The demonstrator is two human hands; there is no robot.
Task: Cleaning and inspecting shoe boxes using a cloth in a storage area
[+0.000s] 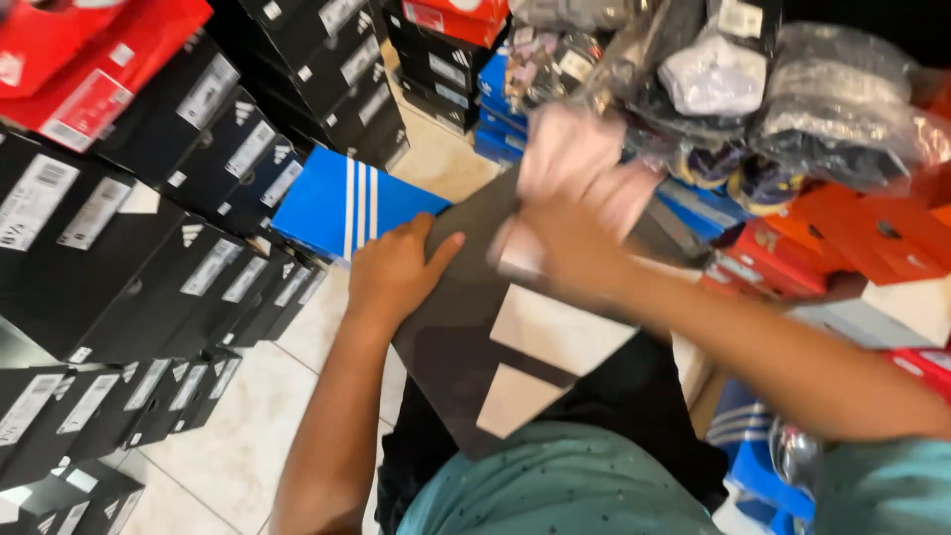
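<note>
I see a dark brown cardboard shoebox with pale diagonal stripes tilted across my lap, its near end over the black shorts. My left hand lies flat on the box's left edge, fingers loosely spread, thumb out along the lid, pressing rather than clasping. My right hand is at the box's far end, motion-blurred; it looks curled around a pale pink item, soft-looking, but I cannot tell how firmly or what it is.

Just beyond the left hand a bright blue shoebox with white stripes lies on the floor. Left of it, stacked black shoeboxes with white labels form a wall; red shoeboxes sit on top of it. Upper right: shoes bagged in clear plastic heaped on orange and red shoeboxes. Glossy beige floor tiles show lower left. Teal speckled shirt at the bottom edge.
</note>
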